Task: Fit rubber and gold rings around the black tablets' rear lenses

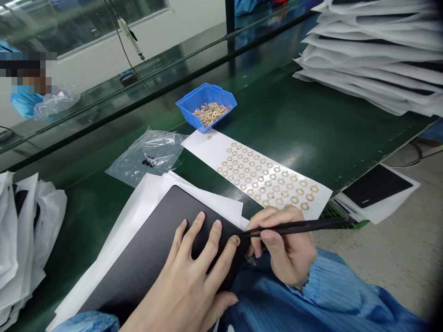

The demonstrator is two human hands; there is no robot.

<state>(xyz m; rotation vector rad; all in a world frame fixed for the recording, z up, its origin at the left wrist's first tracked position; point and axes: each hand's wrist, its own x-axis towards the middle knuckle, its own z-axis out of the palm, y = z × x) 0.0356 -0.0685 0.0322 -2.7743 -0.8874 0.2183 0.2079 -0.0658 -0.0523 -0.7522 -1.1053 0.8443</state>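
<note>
Your left hand (194, 276) lies on the black panel (148, 242), fingers spread without gripping, index fingertip at a small ring (237, 240). Your right hand (287, 251) pinches black tweezers (311, 226), tips at the panel's edge. White sheets (126, 230) lie beneath the panel.

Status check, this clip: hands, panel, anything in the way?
Left hand spread on black panel; right hand gripping black tweezers. Panel lying over white sheets. Left index finger crowding tweezer tips.
</note>
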